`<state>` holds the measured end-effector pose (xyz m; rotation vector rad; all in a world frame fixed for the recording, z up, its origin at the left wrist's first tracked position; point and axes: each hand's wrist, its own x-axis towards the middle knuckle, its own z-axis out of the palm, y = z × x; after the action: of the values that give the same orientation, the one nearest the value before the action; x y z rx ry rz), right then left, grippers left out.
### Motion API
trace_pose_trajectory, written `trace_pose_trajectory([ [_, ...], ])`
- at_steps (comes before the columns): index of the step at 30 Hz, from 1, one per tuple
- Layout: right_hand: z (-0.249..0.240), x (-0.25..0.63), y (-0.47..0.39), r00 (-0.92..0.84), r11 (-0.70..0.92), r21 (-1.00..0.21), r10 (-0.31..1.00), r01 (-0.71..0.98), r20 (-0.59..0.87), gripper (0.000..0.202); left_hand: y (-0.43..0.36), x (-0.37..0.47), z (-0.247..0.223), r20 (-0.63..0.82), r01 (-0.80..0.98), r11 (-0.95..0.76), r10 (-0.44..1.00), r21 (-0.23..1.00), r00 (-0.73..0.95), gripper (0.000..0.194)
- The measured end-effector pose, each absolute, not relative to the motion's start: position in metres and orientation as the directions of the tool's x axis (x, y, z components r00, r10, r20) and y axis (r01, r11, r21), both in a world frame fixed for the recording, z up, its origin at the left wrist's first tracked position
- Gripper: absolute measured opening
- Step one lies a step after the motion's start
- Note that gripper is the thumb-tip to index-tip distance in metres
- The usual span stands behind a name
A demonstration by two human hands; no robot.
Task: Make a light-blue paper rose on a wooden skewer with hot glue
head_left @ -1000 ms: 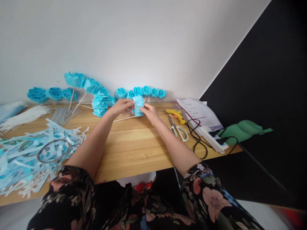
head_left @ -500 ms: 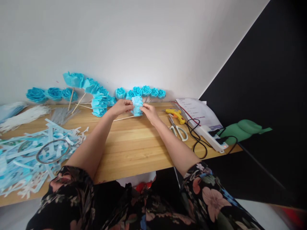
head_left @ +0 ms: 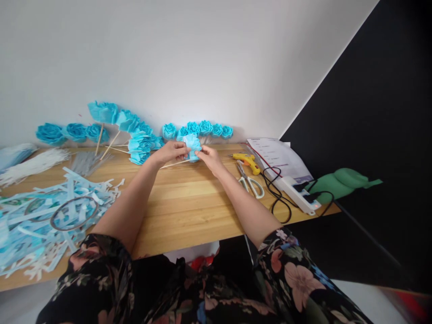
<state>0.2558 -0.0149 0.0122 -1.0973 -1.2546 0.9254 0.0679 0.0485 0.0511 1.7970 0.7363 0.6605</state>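
A light blue paper flower (head_left: 192, 142) is held above the back middle of the wooden table. My left hand (head_left: 170, 153) pinches its left side, and my right hand (head_left: 209, 159) pinches its lower right edge. From under the flower a thin wooden stick (head_left: 175, 164) points to the left. Just behind, several finished blue roses (head_left: 205, 128) stand in a row by the wall. More large blue flowers on sticks (head_left: 140, 147) are to the left of my left hand.
Blue and white paper strips (head_left: 50, 220) with a ring (head_left: 74, 213) cover the table's left. To the right are scissors (head_left: 250, 182), a yellow glue gun (head_left: 248, 162), black cables, papers (head_left: 280, 155), a power strip (head_left: 300, 196) and a green object (head_left: 340, 183).
The held flower has turned and tilted slightly between my fingers. Both hands have shifted only a little and still grip it.
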Motion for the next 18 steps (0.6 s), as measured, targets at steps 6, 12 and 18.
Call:
trace_pose_trajectory([
  [6,0.011,0.257,-0.016,0.1,0.256,-0.96,0.959,0.111,0.267,0.027,0.047,0.068,0.051,0.09,0.178,-0.276,0.737,0.944,0.67,0.027],
  [12,0.02,0.256,-0.021,0.123,0.245,-0.966,0.96,0.079,0.253,0.026,0.052,0.069,0.045,0.102,0.142,-0.24,0.777,0.96,0.621,0.021],
  [18,0.024,0.258,-0.024,0.038,0.182,-0.98,0.982,0.077,0.186,0.034,0.057,0.071,0.042,0.095,0.096,-0.178,0.821,0.979,0.563,0.015],
])
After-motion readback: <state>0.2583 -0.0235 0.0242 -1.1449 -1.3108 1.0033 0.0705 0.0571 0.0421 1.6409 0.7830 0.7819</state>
